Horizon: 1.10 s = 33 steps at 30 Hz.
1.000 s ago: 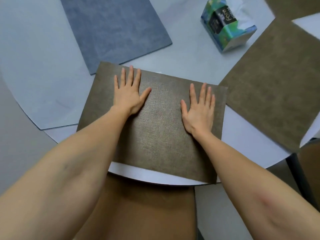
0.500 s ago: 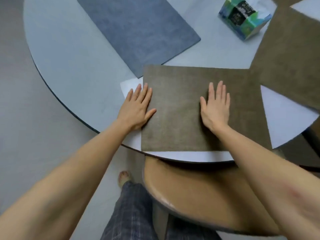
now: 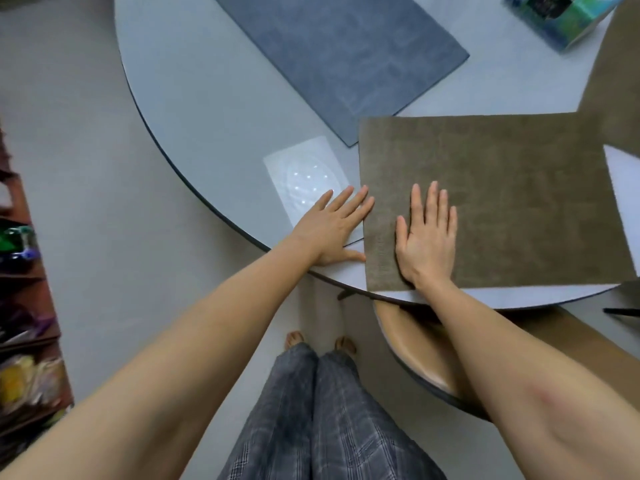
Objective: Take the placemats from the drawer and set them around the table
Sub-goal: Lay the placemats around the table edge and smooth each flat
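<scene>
Three placemats are seen on the round table [image 3: 194,98]: a brown placemat [image 3: 502,202] at the near edge, a grey placemat [image 3: 339,53] just beyond its far left corner, and part of another brown mat [image 3: 620,81] at the right. The right hand [image 3: 427,237] is laid flat, fingers straight, on the left part of the near mat; the left hand [image 3: 334,225] is spread flat on the table, fingertips touching the mat's left edge. Nothing is gripped. The mat is judged thin, light and flexible, with a textured face that can be slid under flat palms. It would best be lifted by pinching an edge or corner near the table rim.
</scene>
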Motion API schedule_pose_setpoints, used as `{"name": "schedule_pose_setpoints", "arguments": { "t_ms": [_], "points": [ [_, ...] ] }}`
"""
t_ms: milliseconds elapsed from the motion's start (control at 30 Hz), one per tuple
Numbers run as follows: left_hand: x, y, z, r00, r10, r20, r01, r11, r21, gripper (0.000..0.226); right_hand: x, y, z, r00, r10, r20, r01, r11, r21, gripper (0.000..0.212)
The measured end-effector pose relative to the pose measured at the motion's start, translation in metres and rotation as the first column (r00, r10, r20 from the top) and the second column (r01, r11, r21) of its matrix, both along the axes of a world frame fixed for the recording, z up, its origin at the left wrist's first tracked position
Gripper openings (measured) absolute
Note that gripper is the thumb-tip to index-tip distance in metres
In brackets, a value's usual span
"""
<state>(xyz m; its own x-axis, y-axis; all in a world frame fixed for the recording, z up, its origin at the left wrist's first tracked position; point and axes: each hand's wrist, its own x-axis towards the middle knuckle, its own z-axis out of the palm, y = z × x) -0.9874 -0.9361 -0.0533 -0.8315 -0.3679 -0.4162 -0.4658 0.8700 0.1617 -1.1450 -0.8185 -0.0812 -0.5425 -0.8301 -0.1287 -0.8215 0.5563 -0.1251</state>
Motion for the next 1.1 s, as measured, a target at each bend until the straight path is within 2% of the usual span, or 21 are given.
{"name": "schedule_pose_setpoints", "arguments": {
  "t_ms": [67, 167, 233, 300, 400, 533, 700, 767, 900, 1100],
  "points": [
    [-0.005, -0.009, 0.015, 0.999, -0.009, 0.044, 0.007, 0.999, 0.049, 0.094, 0.002, -0.002, 0.005, 1.0, -0.004, 0.02, 0.003, 0.999, 0.037, 0.063],
    [-0.012, -0.032, 0.037, 0.996, 0.085, 0.022, -0.087, 0.985, 0.148, 0.065, 0.006, -0.012, 0.021, 0.999, -0.017, 0.043, 0.012, 0.994, 0.11, 0.062],
    [-0.013, -0.056, 0.051, 0.977, 0.21, -0.023, -0.205, 0.97, 0.132, 0.051, 0.008, -0.028, 0.041, 0.999, -0.005, 0.052, 0.003, 0.999, 0.042, 0.059],
    [-0.009, -0.083, 0.063, 0.959, 0.28, -0.032, -0.276, 0.956, 0.097, 0.047, 0.01, -0.052, 0.06, 0.993, 0.063, 0.098, -0.061, 0.998, -0.031, 0.055],
    [-0.003, -0.137, 0.073, 0.98, 0.199, 0.011, -0.198, 0.979, -0.041, 0.047, 0.009, -0.107, 0.078, 0.971, 0.152, 0.185, -0.153, 0.988, -0.01, 0.059],
    [0.006, -0.218, 0.067, 0.995, 0.086, 0.057, -0.071, 0.973, -0.222, 0.051, 0.015, -0.192, 0.073, 0.972, 0.164, 0.171, -0.182, 0.978, 0.097, 0.076],
    [0.017, -0.299, 0.069, 0.992, -0.068, 0.11, 0.092, 0.969, -0.229, 0.061, 0.031, -0.286, 0.065, 0.981, 0.003, 0.196, -0.076, 0.928, 0.365, 0.097],
    [0.02, -0.327, 0.073, 0.984, -0.123, 0.131, 0.149, 0.965, -0.214, 0.069, 0.038, -0.313, 0.065, 0.974, -0.073, 0.215, -0.02, 0.916, 0.4, 0.094],
    [0.017, -0.371, 0.067, 0.967, -0.186, 0.176, 0.218, 0.957, -0.19, 0.079, 0.052, -0.333, 0.065, 0.987, -0.109, 0.119, 0.044, 0.892, 0.45, 0.077],
    [-0.011, -0.4, 0.051, 0.931, -0.281, 0.231, 0.326, 0.927, -0.185, 0.088, 0.064, -0.333, 0.055, 0.986, -0.154, 0.056, 0.122, 0.918, 0.377, 0.069]
  ]
}}
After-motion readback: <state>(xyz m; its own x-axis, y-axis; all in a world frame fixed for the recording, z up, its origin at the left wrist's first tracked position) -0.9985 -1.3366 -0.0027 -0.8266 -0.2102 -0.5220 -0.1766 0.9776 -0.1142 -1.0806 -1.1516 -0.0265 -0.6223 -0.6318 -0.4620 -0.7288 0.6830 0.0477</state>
